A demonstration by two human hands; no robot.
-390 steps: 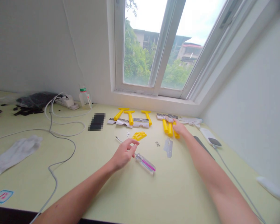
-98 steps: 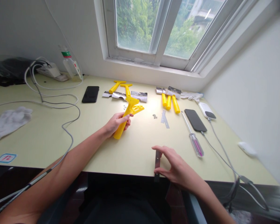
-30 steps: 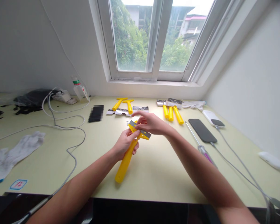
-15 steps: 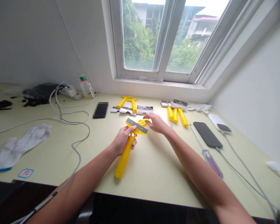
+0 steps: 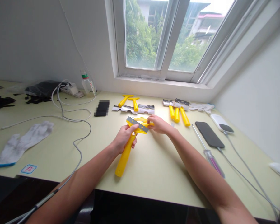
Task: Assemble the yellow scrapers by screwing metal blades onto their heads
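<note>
"Beginning close to us, what do we have?"

"The scraper (image 5: 125,157) is over the table (image 5: 158,174), its handle (image 5: 122,165) toward us. Our left hand (image 5: 124,139) grips it near the blade (image 5: 140,126), pressing on the flat side."

"Is it difficult to hold?"

"We judge it light and stiff, plastic perhaps, maybe a little slippery. The handle is the good place to take; the blade we should press only on its flat, because its edge may be sharp."

"And our right hand (image 5: 158,125)?"

"Half closed, at the yellow pieces (image 5: 140,119) just beyond; whether it pinches one, we cannot tell."

"Farther?"

"Cards (image 5: 146,108), with two other scrapers (image 5: 135,105) near them, then the window (image 5: 164,73)."
</note>
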